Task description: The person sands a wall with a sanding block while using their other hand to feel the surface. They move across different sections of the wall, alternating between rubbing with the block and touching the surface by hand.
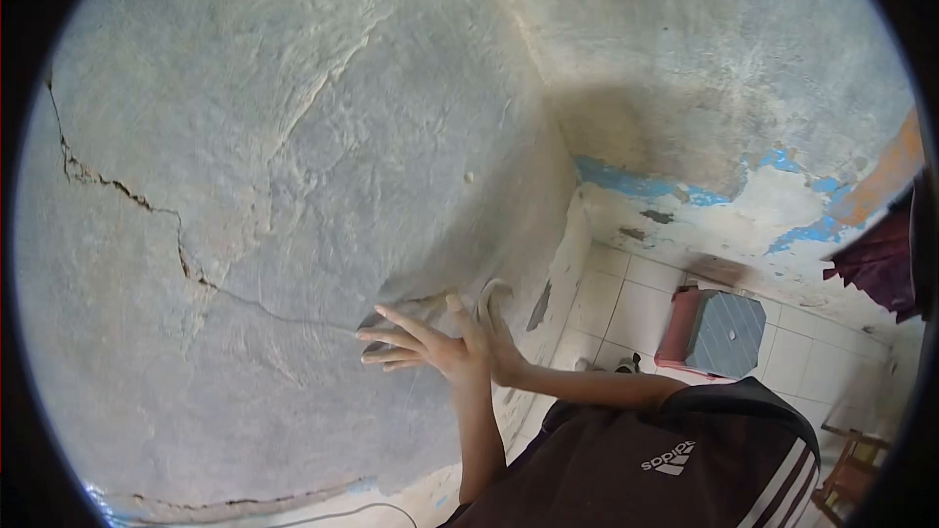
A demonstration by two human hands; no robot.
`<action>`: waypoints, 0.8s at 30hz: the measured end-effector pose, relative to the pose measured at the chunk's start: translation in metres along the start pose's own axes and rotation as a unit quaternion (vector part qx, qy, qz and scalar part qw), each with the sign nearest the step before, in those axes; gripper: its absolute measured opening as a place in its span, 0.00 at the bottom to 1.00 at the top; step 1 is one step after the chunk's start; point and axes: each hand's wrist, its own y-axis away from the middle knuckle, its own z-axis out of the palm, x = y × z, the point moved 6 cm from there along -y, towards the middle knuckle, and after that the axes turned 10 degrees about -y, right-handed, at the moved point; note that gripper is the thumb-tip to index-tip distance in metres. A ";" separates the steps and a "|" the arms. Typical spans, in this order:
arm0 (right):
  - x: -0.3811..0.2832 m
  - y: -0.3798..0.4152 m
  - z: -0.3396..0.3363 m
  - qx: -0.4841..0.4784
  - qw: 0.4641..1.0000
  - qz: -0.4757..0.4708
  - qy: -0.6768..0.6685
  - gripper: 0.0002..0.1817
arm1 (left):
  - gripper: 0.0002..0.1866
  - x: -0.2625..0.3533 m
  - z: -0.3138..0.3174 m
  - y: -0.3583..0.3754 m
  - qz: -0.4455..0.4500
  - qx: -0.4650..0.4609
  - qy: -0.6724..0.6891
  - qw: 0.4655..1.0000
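Note:
My left hand (430, 344) is in front of the cracked grey wall (323, 186), its fingers spread and extended to the left. My right hand (501, 350) crosses close behind it, with its fingers partly hidden by the left hand. A grey curled strip (495, 295), like bent cloth or sandpaper, shows at the right hand's fingers. Darker grey edges appear behind the left fingertips, right at the wall. I cannot tell what the strip is.
A long crack (127, 193) runs down the wall toward my hands. Peeling blue paint (650, 179) marks the adjoining wall. On the white-tiled floor (641, 308) stands a red stool-like object with a grey top (726, 334). A wooden piece (853, 474) and dark red cloth (880, 269) lie at right.

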 end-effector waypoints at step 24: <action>0.068 -0.171 -0.123 0.202 0.965 0.075 -0.152 0.32 | 0.46 0.034 0.040 -0.030 0.061 -0.012 -0.057 0.996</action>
